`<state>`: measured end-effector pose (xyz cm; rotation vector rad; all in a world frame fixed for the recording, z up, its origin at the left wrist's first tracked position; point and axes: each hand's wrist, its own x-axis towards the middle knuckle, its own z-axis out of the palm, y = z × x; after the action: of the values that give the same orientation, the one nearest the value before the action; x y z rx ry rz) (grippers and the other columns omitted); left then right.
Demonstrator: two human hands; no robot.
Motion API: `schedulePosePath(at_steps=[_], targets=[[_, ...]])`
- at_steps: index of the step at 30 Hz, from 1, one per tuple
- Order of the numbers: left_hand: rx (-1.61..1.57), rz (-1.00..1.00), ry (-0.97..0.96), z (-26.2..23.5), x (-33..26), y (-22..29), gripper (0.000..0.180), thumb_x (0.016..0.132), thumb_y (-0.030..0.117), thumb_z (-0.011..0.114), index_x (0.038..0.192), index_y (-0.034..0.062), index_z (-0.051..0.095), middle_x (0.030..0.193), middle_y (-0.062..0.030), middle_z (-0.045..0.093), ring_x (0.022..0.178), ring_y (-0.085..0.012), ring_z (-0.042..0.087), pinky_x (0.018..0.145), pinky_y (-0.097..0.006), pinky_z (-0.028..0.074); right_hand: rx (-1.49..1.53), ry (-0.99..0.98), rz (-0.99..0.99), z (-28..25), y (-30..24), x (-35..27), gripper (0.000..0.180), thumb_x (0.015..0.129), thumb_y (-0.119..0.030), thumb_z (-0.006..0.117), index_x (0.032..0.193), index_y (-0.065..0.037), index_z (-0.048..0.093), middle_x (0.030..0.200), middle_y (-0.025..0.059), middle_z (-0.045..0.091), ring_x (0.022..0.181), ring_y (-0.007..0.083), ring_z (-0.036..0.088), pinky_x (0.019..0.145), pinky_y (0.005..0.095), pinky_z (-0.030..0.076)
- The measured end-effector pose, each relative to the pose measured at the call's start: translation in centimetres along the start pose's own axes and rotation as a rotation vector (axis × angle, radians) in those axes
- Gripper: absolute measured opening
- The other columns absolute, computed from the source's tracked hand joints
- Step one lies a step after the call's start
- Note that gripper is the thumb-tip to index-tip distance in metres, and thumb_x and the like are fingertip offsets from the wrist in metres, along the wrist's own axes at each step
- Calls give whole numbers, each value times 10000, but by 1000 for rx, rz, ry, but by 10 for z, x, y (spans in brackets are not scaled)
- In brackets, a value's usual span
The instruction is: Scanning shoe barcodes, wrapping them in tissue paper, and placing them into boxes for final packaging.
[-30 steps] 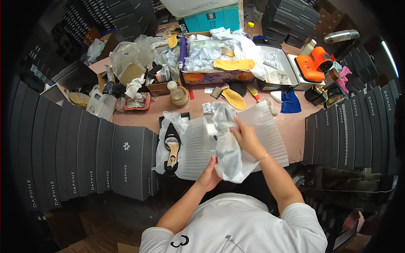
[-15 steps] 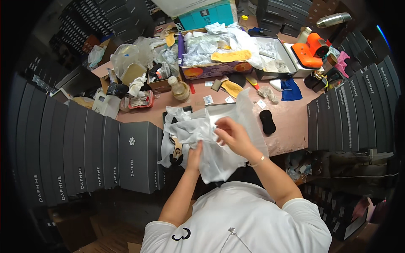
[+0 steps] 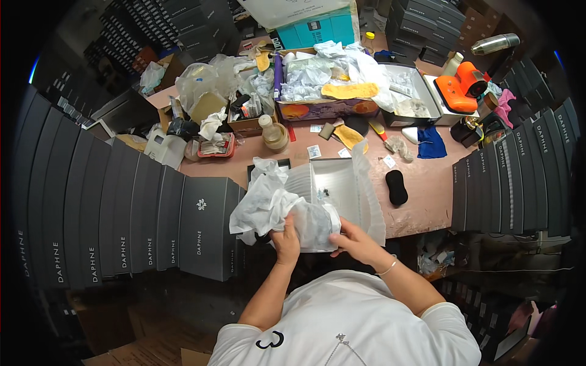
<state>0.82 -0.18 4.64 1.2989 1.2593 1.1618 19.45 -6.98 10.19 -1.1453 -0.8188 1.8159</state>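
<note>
— Two hands meet on one thing at the near edge of the pink worktable (image 3: 427,189): a bundle of white tissue paper (image 3: 274,210). What does each hand do?

— The left hand (image 3: 287,241) has its fingers curled up into the lower middle of the bundle, gripping it. The right hand (image 3: 357,238) pinches the bundle's right end, fingers narrow and closed on the paper.

— And where does the bundle sit?

— Over the near end of an open grey shoebox (image 3: 332,183) lined with more white paper, whose right flap stands up. Whatever the paper wraps is hidden; it cannot be told.

— What lies around it?

— Just left of the box stands a row of grey shoeboxes (image 3: 122,226) on edge, and another row (image 3: 513,177) at the right. A black sponge (image 3: 397,186) lies on the table right of the open box, a blue cloth (image 3: 432,143) beyond it. Farther back are a small bottle (image 3: 273,131), yellow insoles (image 3: 349,91) on crumpled paper, and an orange tool (image 3: 461,88).
</note>
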Motion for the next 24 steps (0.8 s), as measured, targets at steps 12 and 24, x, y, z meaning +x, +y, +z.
schedulePosePath(at_steps=[12,24], targets=[[-717,-317,-284,-13,78,20,363,984,336,439,1167,42,549,1087,-81,616,983,-203,607,862,-338,494,-118,22,-100,-55,-16,-16,601,877,-264,674,1378,-65,408,888,-18,549,617,26,451,480,173,357],[-2030,-277,-656,-58,92,118,434,966,290,459,1312,29,436,1336,-136,457,1242,-200,435,1035,-330,368,439,262,3,-124,33,5,486,965,-254,536,1402,-99,392,872,19,532,582,104,471,449,190,353]])
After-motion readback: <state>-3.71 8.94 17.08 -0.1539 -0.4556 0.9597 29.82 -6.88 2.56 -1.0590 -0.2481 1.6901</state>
